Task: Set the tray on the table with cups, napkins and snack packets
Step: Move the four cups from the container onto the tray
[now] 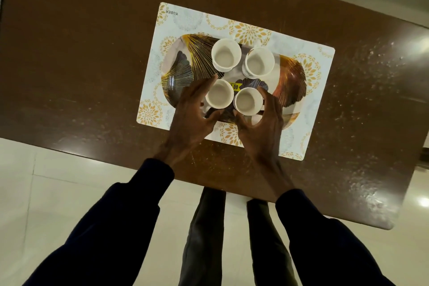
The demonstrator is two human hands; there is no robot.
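A: On a dark brown table, what sits at the centre?

B: A white placemat printed with gold floral medallions (the word "KUBER" shows at one far corner). On it rests an oblong tray patterned with gold fan-shaped leaves.

A: And on the tray?

B: Four white paper cups, all upright and empty, in a loose square. The far-left cup and far-right cup stand near each other but apart. The near-left cup and near-right cup stand just beside each other, rims almost touching. A yellow sticker on the tray floor shows between the cups.

A: Where are the person's hands?

B: The left hand curves around the near-left cup, fingers spread along its outer side, thumb toward the tray's near edge. The right hand mirrors it around the near-right cup, fingers arched along its right side. Both hands are loosely cupped, fairly wide; whether the fingers actually touch the cups cannot be told.

A: Anything else in view?

B: Dark sleeves cover both forearms. Below the table edge, the person's trouser legs stand on a pale tiled floor, which reflects ceiling lights at the right.
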